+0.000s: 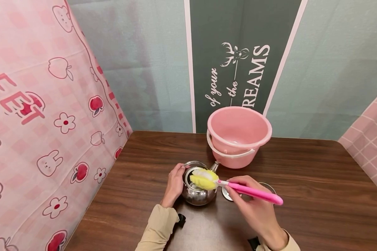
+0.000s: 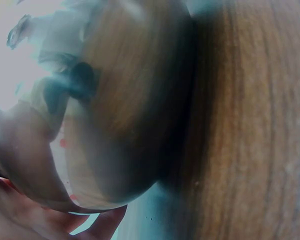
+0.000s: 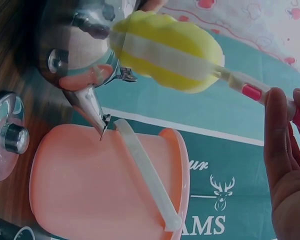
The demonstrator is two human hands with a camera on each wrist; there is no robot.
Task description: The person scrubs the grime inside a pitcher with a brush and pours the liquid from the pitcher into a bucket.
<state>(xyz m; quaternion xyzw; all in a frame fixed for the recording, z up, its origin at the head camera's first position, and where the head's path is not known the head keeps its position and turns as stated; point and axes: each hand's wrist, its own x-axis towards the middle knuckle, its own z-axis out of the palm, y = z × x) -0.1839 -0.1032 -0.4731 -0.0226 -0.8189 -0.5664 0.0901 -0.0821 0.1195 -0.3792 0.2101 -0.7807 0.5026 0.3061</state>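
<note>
A shiny metal kettle (image 1: 198,196) stands uncovered on the table, its spout pointing toward the bucket. My left hand (image 1: 175,183) holds the kettle's left side; in the left wrist view the fingers (image 2: 107,222) curve round its body. In my right hand (image 1: 254,205) is a sponge bottle brush with a pink handle (image 1: 257,192), gripped between thumb and fingers. Its yellow and white sponge head (image 1: 204,179) is over the kettle's opening, and the right wrist view shows the head (image 3: 170,52) outside the kettle.
Behind the kettle stands a pink bucket (image 1: 230,161) with a white handle. A lid with a metal knob (image 3: 15,138) lies right of the kettle, partly hidden by my right hand in the head view. A dark perforated object (image 3: 5,229) shows at the right wrist view's corner.
</note>
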